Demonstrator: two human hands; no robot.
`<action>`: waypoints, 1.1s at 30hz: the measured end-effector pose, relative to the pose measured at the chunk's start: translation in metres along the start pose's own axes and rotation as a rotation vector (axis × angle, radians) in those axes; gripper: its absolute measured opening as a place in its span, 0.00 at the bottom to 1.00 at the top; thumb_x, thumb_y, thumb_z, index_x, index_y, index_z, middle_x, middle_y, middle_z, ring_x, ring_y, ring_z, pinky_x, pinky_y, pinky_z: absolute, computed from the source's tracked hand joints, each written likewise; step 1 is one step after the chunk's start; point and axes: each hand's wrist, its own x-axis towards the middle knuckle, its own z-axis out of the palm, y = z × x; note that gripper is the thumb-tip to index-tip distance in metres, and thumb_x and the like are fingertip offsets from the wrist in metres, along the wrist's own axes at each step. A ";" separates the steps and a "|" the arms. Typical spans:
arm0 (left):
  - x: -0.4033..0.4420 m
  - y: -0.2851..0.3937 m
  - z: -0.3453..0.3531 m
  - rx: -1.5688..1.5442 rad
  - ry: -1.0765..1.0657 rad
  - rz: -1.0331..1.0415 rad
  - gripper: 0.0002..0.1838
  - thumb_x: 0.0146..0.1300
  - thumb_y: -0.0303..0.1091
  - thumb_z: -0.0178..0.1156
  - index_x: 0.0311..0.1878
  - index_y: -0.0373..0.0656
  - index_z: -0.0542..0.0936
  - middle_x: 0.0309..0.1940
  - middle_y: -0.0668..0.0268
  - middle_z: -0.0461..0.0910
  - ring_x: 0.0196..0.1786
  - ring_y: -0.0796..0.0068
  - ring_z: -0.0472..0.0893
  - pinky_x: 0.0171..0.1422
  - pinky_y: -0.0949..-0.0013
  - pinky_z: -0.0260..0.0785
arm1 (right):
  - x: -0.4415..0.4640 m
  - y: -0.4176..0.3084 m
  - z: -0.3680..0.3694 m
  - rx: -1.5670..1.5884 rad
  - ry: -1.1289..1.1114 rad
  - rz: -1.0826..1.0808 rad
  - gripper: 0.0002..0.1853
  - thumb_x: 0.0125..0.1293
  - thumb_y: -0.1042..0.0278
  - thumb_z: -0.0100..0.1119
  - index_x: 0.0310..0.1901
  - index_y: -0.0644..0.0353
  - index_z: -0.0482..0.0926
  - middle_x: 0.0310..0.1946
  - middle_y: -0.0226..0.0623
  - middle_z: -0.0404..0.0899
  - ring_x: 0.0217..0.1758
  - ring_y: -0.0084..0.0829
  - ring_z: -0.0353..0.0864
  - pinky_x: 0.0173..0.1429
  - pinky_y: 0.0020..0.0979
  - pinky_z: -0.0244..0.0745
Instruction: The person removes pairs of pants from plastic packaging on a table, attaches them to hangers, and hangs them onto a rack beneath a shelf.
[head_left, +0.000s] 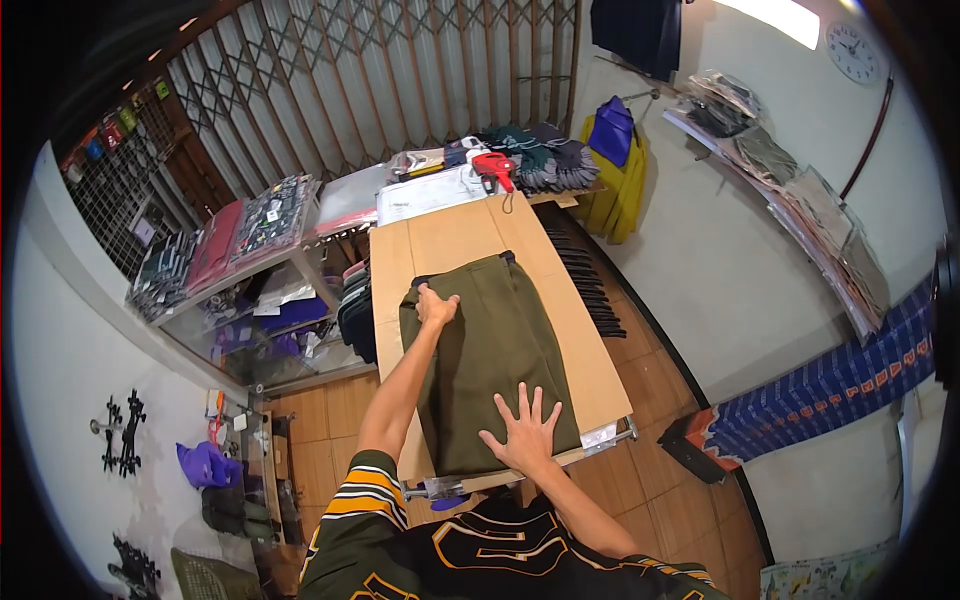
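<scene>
"Garment [490,350] location?"
"We find it mid-frame, on the tan board [440,236]."
"Hands?"
"We see left hand [436,306] half-curled at its upper-left corner, hold unclear; right hand [524,432] splayed flat lower right, gripping nothing."

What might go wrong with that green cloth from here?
The olive garment could wrinkle if the spread right hand drags while pressing on it. Its top corner might shift if the left hand there pulls unevenly. And its near end lies close to the near edge of the board, so a tug that way could make it slip over.
</scene>
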 end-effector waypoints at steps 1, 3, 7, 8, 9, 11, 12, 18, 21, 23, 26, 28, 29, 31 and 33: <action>0.004 0.003 -0.001 -0.049 -0.005 -0.044 0.53 0.53 0.43 0.77 0.76 0.41 0.56 0.68 0.46 0.71 0.72 0.44 0.69 0.75 0.44 0.61 | 0.000 0.000 0.000 -0.001 0.001 0.002 0.42 0.63 0.32 0.59 0.75 0.41 0.66 0.79 0.56 0.49 0.82 0.64 0.42 0.72 0.80 0.34; 0.010 0.010 0.000 -0.064 0.012 -0.039 0.50 0.52 0.43 0.77 0.74 0.41 0.60 0.67 0.47 0.73 0.71 0.45 0.71 0.74 0.43 0.62 | 0.004 0.000 -0.001 -0.003 0.007 0.004 0.42 0.62 0.32 0.59 0.75 0.41 0.66 0.79 0.56 0.49 0.82 0.64 0.42 0.72 0.80 0.34; 0.025 0.012 0.005 -0.277 -0.072 0.060 0.33 0.54 0.37 0.76 0.62 0.37 0.76 0.54 0.54 0.84 0.59 0.60 0.82 0.63 0.61 0.73 | 0.010 0.000 -0.003 0.005 0.011 0.013 0.42 0.63 0.32 0.59 0.75 0.41 0.66 0.79 0.55 0.50 0.82 0.63 0.43 0.73 0.79 0.34; 0.021 0.015 0.001 -0.381 -0.152 0.104 0.29 0.56 0.36 0.75 0.60 0.36 0.78 0.52 0.55 0.85 0.56 0.64 0.83 0.61 0.64 0.73 | 0.011 0.001 -0.002 0.003 0.017 0.015 0.42 0.63 0.32 0.59 0.75 0.41 0.66 0.79 0.55 0.50 0.82 0.63 0.43 0.73 0.79 0.34; 0.016 0.017 -0.004 -0.484 -0.230 0.148 0.26 0.57 0.34 0.74 0.58 0.35 0.80 0.50 0.57 0.86 0.54 0.67 0.84 0.59 0.67 0.74 | 0.013 0.002 -0.001 0.001 0.023 0.014 0.42 0.62 0.32 0.59 0.75 0.41 0.67 0.79 0.55 0.50 0.82 0.63 0.43 0.73 0.78 0.34; -0.015 0.029 -0.016 -0.626 -0.292 0.223 0.23 0.60 0.30 0.69 0.58 0.35 0.80 0.49 0.61 0.87 0.50 0.74 0.82 0.58 0.70 0.72 | 0.016 0.004 0.003 0.008 0.028 0.014 0.42 0.62 0.31 0.59 0.75 0.41 0.67 0.80 0.54 0.49 0.82 0.63 0.42 0.74 0.78 0.33; -0.030 0.030 -0.022 -0.660 -0.313 0.247 0.23 0.60 0.30 0.69 0.59 0.35 0.80 0.49 0.62 0.86 0.50 0.74 0.82 0.58 0.70 0.72 | 0.016 0.005 0.005 0.018 0.026 0.014 0.42 0.62 0.31 0.60 0.75 0.41 0.67 0.80 0.54 0.49 0.82 0.63 0.42 0.74 0.78 0.33; -0.174 0.005 -0.066 -0.922 -0.368 0.111 0.27 0.60 0.33 0.68 0.62 0.38 0.76 0.50 0.65 0.82 0.55 0.73 0.78 0.65 0.69 0.67 | 0.013 0.039 0.010 0.752 0.077 0.184 0.33 0.71 0.44 0.59 0.69 0.58 0.72 0.70 0.54 0.69 0.79 0.50 0.59 0.81 0.58 0.37; -0.270 -0.017 -0.093 -0.896 -0.554 0.211 0.10 0.60 0.27 0.64 0.45 0.42 0.80 0.40 0.72 0.77 0.50 0.79 0.75 0.61 0.72 0.65 | -0.015 0.069 -0.032 1.731 -0.189 0.503 0.45 0.74 0.29 0.40 0.74 0.66 0.62 0.68 0.54 0.72 0.71 0.49 0.72 0.70 0.51 0.69; -0.314 -0.045 -0.092 -0.761 -0.758 0.383 0.10 0.58 0.24 0.61 0.45 0.41 0.78 0.34 0.72 0.75 0.48 0.81 0.76 0.56 0.73 0.68 | -0.046 0.084 -0.063 2.027 -0.442 0.662 0.50 0.72 0.23 0.32 0.76 0.65 0.56 0.68 0.57 0.71 0.68 0.56 0.74 0.66 0.55 0.74; -0.391 -0.070 -0.089 -0.718 -1.039 0.083 0.09 0.61 0.26 0.62 0.45 0.43 0.77 0.28 0.74 0.75 0.29 0.86 0.73 0.31 0.81 0.63 | -0.100 0.112 -0.056 1.999 -0.613 0.558 0.43 0.73 0.31 0.45 0.71 0.67 0.64 0.60 0.56 0.78 0.53 0.51 0.86 0.51 0.50 0.87; -0.428 -0.079 -0.079 -0.635 -0.973 0.264 0.09 0.62 0.26 0.62 0.44 0.40 0.76 0.28 0.75 0.73 0.32 0.86 0.71 0.36 0.77 0.63 | -0.133 0.112 -0.059 1.735 -0.613 0.700 0.33 0.73 0.44 0.56 0.64 0.68 0.71 0.53 0.52 0.83 0.46 0.41 0.89 0.43 0.43 0.91; -0.445 -0.081 -0.078 -0.619 -0.930 0.300 0.09 0.61 0.26 0.62 0.44 0.39 0.76 0.28 0.74 0.73 0.34 0.85 0.70 0.39 0.75 0.64 | -0.147 0.113 -0.057 1.645 -0.662 0.732 0.27 0.72 0.52 0.61 0.60 0.69 0.75 0.50 0.49 0.85 0.43 0.36 0.90 0.39 0.40 0.91; -0.470 -0.089 -0.076 -0.491 -0.897 0.288 0.08 0.63 0.23 0.62 0.45 0.38 0.77 0.31 0.72 0.78 0.38 0.83 0.76 0.45 0.75 0.68 | -0.182 0.119 -0.041 1.629 -0.624 0.789 0.15 0.71 0.68 0.62 0.50 0.71 0.78 0.38 0.43 0.86 0.34 0.33 0.89 0.38 0.37 0.92; -0.494 -0.103 -0.063 -0.513 -0.844 0.299 0.08 0.62 0.23 0.62 0.44 0.38 0.77 0.30 0.72 0.78 0.38 0.83 0.75 0.45 0.75 0.68 | -0.211 0.126 -0.036 1.624 -0.680 0.790 0.15 0.71 0.71 0.61 0.54 0.72 0.77 0.42 0.44 0.86 0.37 0.35 0.90 0.37 0.37 0.91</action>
